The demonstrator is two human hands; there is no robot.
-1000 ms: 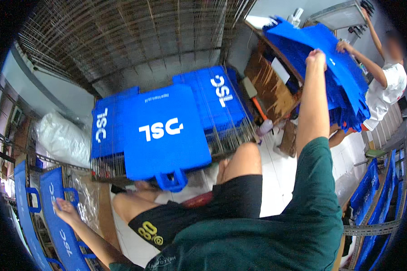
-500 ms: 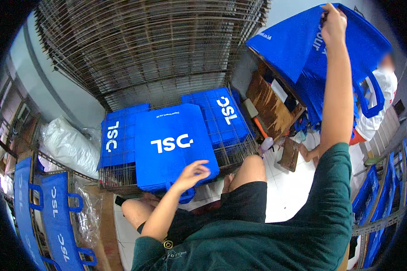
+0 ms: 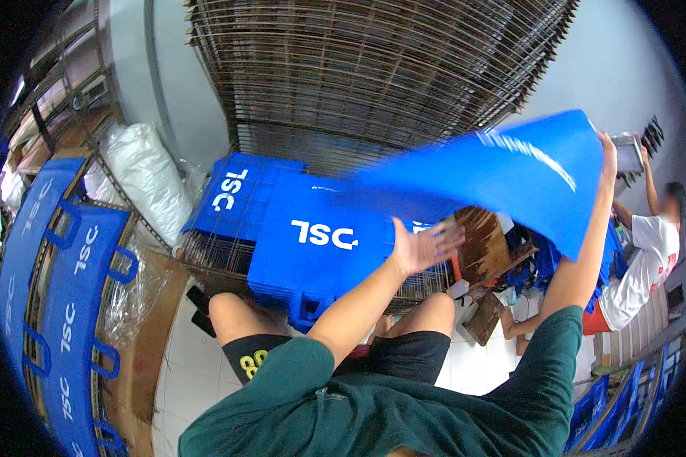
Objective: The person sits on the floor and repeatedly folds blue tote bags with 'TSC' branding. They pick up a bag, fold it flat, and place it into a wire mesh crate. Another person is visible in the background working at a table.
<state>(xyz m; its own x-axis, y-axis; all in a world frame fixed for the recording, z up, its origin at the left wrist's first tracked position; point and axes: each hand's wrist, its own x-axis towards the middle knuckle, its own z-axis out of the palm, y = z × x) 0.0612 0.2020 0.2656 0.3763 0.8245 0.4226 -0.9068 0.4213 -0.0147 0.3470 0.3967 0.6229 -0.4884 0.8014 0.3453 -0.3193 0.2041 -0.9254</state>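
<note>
A blue fabric bag (image 3: 503, 171) with white print is held up on the right, its far end sweeping leftward and smeared by motion. My right hand (image 3: 608, 156) is closed on the bag's upper right corner. My left hand (image 3: 427, 247) hangs open below the bag, palm up and fingers spread, apart from it. In front of my knees lies a stack of blue bags (image 3: 282, 263) with white lettering, a handle hanging off its near edge. Behind it on the left is another blue bag pile (image 3: 232, 183); one on the right is mostly covered by the raised bag.
A tall wire rack (image 3: 373, 76) rises at the back. White plastic sacks (image 3: 149, 171) stand at the left, above printed blue bag panels (image 3: 84, 282). A wooden box (image 3: 480, 244) stands at the right. Another person (image 3: 648, 251) in a white shirt sits at far right.
My right hand has come down with the bag, which now swings out leftward over the stacks. My left hand has moved right and spread its fingers. The view has shifted.
</note>
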